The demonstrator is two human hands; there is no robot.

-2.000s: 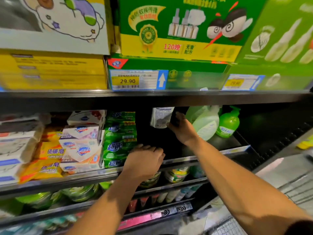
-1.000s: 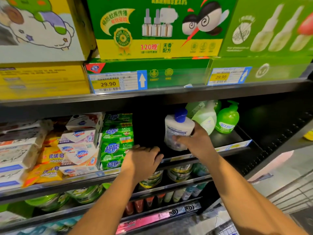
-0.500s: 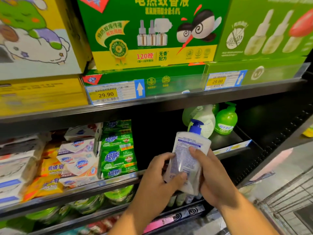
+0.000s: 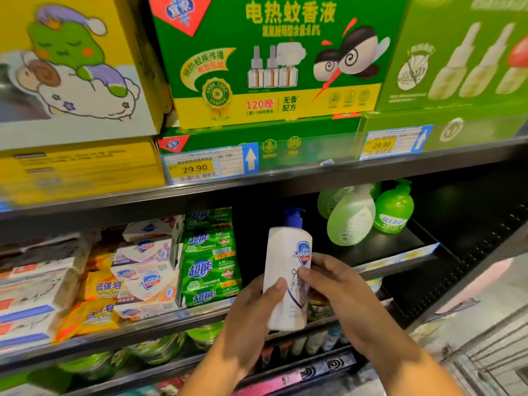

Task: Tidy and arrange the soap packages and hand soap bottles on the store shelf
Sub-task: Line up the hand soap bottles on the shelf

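A white hand soap bottle (image 4: 288, 270) with a blue pump is upright in front of the middle shelf (image 4: 400, 260), label toward me. My left hand (image 4: 251, 312) grips its lower left side with the thumb across the front. My right hand (image 4: 340, 287) holds its right side, fingertips on the label. Green hand soap bottles (image 4: 393, 211) and a pale green one (image 4: 350, 221) stand at the back right of the shelf. Green soap packages (image 4: 210, 258) are stacked left of the gap, with white soap packages (image 4: 145, 270) and yellow sulfur soap packs (image 4: 101, 290) further left.
Above is a shelf with a green mosquito-liquid box (image 4: 274, 61), a yellow box (image 4: 71, 67) and price tags (image 4: 210, 167). Lower shelves hold round green tins (image 4: 160, 350) and small bottles. A dark gap lies between the green packages and the green bottles. A wire cart (image 4: 485, 355) sits at lower right.
My right hand pulled the white bottle off the shelf toward me. My left hand left the shelf edge and took hold of the bottle, which has turned from its back label to its front.
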